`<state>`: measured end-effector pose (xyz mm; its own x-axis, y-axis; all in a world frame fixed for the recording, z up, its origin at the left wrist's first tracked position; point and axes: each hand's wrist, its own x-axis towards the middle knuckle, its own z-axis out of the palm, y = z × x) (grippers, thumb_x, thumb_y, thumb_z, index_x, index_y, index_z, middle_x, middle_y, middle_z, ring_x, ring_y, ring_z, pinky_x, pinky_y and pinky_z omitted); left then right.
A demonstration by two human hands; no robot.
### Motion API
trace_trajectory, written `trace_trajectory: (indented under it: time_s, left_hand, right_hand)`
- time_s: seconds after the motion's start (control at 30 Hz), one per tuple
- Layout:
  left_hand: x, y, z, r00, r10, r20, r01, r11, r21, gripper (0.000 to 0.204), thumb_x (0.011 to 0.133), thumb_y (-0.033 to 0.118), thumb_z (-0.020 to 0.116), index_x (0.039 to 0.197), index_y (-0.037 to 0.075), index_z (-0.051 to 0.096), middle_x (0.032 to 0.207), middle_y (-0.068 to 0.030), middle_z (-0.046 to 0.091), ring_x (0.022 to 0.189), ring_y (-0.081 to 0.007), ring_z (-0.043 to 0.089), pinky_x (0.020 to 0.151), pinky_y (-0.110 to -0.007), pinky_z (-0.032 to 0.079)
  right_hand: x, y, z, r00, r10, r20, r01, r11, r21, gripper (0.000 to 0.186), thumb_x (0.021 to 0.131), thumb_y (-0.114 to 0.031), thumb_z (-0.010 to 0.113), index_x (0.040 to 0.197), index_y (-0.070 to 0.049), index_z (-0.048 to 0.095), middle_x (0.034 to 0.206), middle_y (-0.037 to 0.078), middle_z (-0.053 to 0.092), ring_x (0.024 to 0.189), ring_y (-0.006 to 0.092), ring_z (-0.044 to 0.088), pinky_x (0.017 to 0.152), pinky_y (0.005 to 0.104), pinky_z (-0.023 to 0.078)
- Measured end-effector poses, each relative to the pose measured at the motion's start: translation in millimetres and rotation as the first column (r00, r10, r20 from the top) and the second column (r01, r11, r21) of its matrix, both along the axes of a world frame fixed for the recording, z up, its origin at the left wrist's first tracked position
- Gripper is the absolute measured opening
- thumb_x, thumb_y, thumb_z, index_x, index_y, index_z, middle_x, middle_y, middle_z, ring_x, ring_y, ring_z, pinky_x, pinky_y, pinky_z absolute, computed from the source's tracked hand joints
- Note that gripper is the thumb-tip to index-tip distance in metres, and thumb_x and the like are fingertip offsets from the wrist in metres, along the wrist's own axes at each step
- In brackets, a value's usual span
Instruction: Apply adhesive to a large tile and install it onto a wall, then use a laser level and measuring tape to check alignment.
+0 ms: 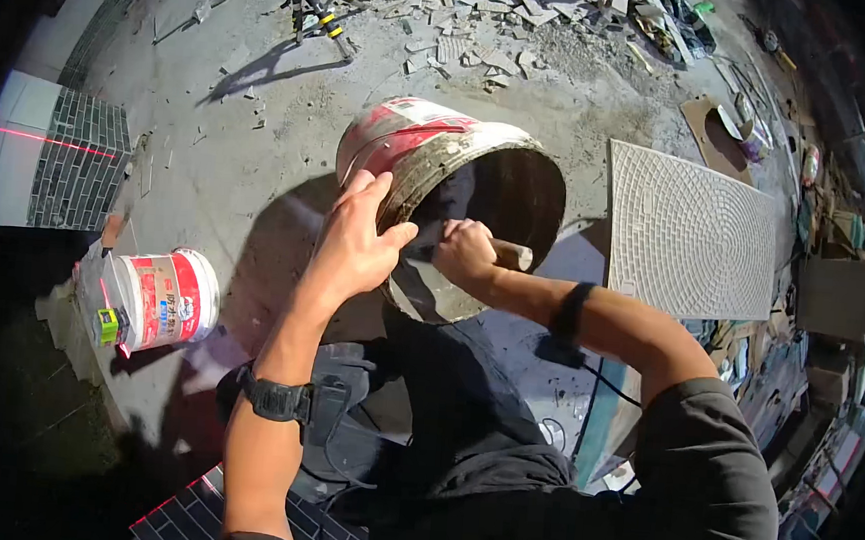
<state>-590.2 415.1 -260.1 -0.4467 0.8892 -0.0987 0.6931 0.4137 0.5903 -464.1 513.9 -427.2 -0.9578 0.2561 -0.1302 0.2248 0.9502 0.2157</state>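
A large red and white bucket (pixel 402 127) lies tilted in front of me, its mouth turned toward me and its rim crusted with grey mortar. My left hand (pixel 360 235) grips the left side of that rim, thumb over the edge and fingers along the outside. Inside the mouth, my right hand (pixel 468 258) is closed round the handle of a wooden-handled tool (pixel 512 256); the handle's end sticks out to the right of my fist. The tool's working end is mostly hidden by the hand and the bucket's shadow, so I cannot make out its kind.
A patterned tile panel (pixel 691 233) lies right of the bucket. At left stands a smaller red and white bucket (pixel 175 297) with a green device (pixel 105 327) beside it. A black and yellow tripod (pixel 319 21) and broken tile pieces (pixel 478 47) lie farther off. Clutter lines the right.
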Motion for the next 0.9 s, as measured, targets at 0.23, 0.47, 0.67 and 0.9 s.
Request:
trace_trajectory:
  time_s: [0.23, 0.47, 0.67, 0.9]
  left_hand:
    - [-5.6, -6.2, -5.8, 0.999, 0.006, 0.045, -0.01, 0.997, 0.072, 0.068, 0.086, 0.021, 0.079, 0.138, -0.014, 0.052, 0.129, -0.0262, 0.059, 0.123, -0.0375, 0.061, 0.106, -0.039, 0.047]
    - [-0.3, -6.8, -15.6, 0.999, 0.022, -0.042, -0.016, 0.99, 0.14, 0.059, 0.091, 0.025, 0.076, 0.134, -0.01, 0.054, 0.123, -0.0267, 0.061, 0.115, -0.0422, 0.062, 0.099, -0.043, 0.05]
    - [-5.3, -6.8, -23.9, 0.997, 0.076, 0.004, -0.076, 0.979, 0.188, 0.058, 0.092, 0.029, 0.074, 0.134, -0.006, 0.053, 0.121, -0.0269, 0.06, 0.113, -0.0443, 0.062, 0.097, -0.047, 0.049]
    - [-11.4, -1.0, -14.6, 0.999, 0.046, 0.025, -0.048, 0.993, 0.108, 0.061, 0.093, 0.03, 0.074, 0.137, -0.006, 0.052, 0.131, -0.0254, 0.059, 0.122, -0.0405, 0.06, 0.103, -0.044, 0.048]
  right_hand:
    - [106.0, 72.4, 77.2, 0.992, -0.126, -0.011, 0.113, 0.922, -0.37, 0.02, 0.087, -0.02, 0.062, 0.088, -0.004, 0.073, 0.096, 0.02, 0.067, 0.08, 0.0352, 0.071, 0.067, 0.046, 0.057]
    - [52.5, 71.7, 15.6, 0.928, -0.362, 0.091, 0.355, 0.779, -0.516, 0.023, 0.085, -0.018, 0.063, 0.085, 0.002, 0.072, 0.084, 0.027, 0.072, 0.08, 0.0401, 0.074, 0.07, 0.0467, 0.061]
    - [50.9, 46.6, -22.2, 0.891, -0.407, 0.204, 0.407, 0.513, -0.755, 0.034, 0.084, -0.026, 0.067, 0.087, 0.007, 0.07, 0.091, 0.033, 0.07, 0.092, 0.0491, 0.071, 0.08, 0.0531, 0.059]
    - [29.6, 17.3, -30.2, 0.764, -0.501, 0.406, 0.393, -0.136, -0.909, 0.036, 0.086, -0.028, 0.074, 0.082, 0.008, 0.066, 0.067, 0.015, 0.065, 0.058, 0.0238, 0.065, 0.052, 0.0399, 0.05]
